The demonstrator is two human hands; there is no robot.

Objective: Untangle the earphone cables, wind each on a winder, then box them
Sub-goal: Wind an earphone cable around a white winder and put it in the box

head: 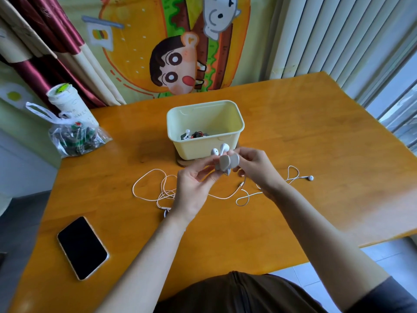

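Left hand (194, 190): fingers pinch the grey winder (224, 164), frame centre.
Right hand (255, 168): fingers grip the winder too.
Cup (67, 102), upper left: writing illegible.

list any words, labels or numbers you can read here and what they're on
Nothing here is legible.
Paper cup: dark marks on its side, too blurred to read.
Plastic bag: green and red wrappers inside, too small to read.
Phone: dark screen, no text.
Cartoon cloth: pictures only, no words.

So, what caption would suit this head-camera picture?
Left hand and right hand hold a grey winder with earbuds over loose cables; cream box behind.
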